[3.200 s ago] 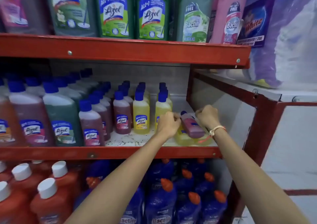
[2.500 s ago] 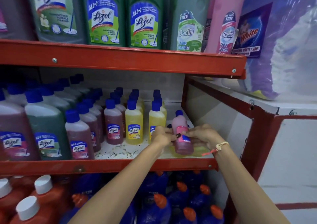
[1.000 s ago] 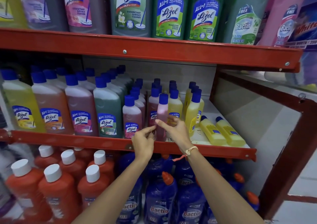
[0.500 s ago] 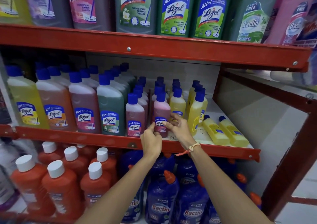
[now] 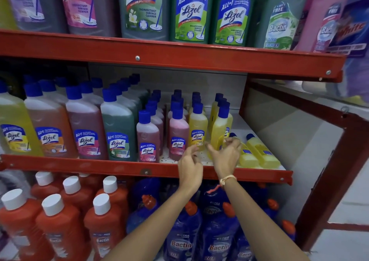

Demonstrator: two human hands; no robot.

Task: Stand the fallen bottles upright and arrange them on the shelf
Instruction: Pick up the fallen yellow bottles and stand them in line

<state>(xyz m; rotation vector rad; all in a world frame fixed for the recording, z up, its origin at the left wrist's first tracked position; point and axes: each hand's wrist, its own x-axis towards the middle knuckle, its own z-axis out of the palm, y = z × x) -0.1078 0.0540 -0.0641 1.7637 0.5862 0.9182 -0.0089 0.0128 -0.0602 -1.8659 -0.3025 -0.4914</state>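
Red steel edges the middle shelf, and both hands hang just in front of its lip, empty and loosely open with the fingers curled. Directly beyond the left hand, close to its fingertips but not clearly touching, stands an upright pink bottle with a blue cap; a second pink bottle stands farther to that hand's left. Between the two hands, a little farther back, an upright yellow bottle heads its own row. The right hand carries a pale string bracelet at the wrist, and its raised fingers overlap the lower part of another upright yellow bottle just behind them; whether they touch it cannot be told. Immediately to the right of that hand two fallen yellow bottles lie side by side on the shelf floor, caps pointing toward the back, the nearer one partly hidden by the hand. Far to the left of both hands larger bottles in yellow, orange, pink and green stand in a row along the shelf front.
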